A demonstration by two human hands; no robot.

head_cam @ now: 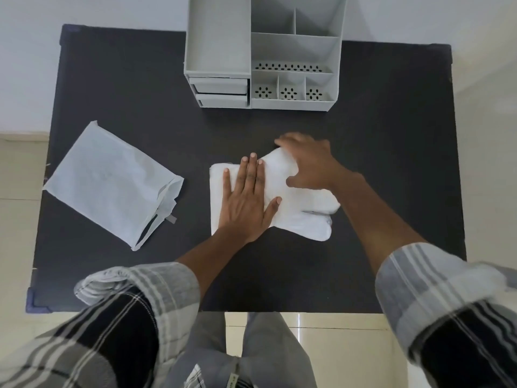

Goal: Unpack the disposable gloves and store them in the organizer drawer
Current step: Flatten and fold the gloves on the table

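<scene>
A white stack of disposable gloves (302,214) lies on the black table (391,163) at its middle, glove fingers pointing right. My left hand (247,197) presses flat on the stack's left half, fingers spread. My right hand (310,161) rests on the far right part of the stack, fingers curled over a raised fold of glove. The torn white packaging bag (112,180) lies flat at the left, its opening toward me. The grey organizer (263,51) stands at the table's far edge, with two small drawers (221,92) at its lower left, both pushed in.
The organizer has open compartments on top and perforated bins at its front right. Bare black tabletop lies between the gloves and the organizer and along the right side. My plaid sleeves and legs fill the bottom of the view.
</scene>
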